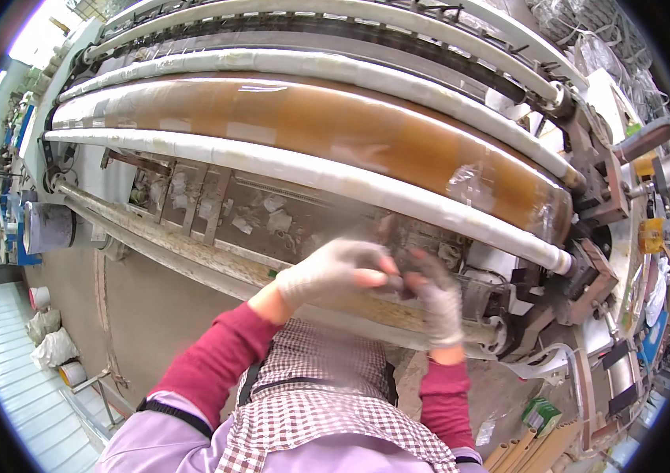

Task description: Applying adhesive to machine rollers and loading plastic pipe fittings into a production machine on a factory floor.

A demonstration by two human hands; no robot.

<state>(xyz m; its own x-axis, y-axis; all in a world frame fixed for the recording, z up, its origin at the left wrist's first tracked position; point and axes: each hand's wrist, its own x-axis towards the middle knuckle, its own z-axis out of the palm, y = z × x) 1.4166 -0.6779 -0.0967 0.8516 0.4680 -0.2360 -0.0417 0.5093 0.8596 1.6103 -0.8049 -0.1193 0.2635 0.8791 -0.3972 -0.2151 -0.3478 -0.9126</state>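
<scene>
My left hand [335,268] and my right hand [436,299], both in pale gloves with bare fingertips, come together in front of the machine. The left fingers are curled in a pinch by a small dark spot that I cannot make out. Motion smears the right fingers, which bend in toward the left ones. Beyond my hands lies a long, glossy brown roll [287,110] of what looks like film or tape, between a white front roller [303,167] and a white rear roller [303,61]. Neither hand visibly touches the roll.
A worn bar [169,236] crosses the machine's front, close below my hands. Scraps [278,221] litter the bed under the rollers. Metal brackets [591,272] hold the right roller ends. Cardboard tubes [528,451] and a green box [541,414] sit at lower right.
</scene>
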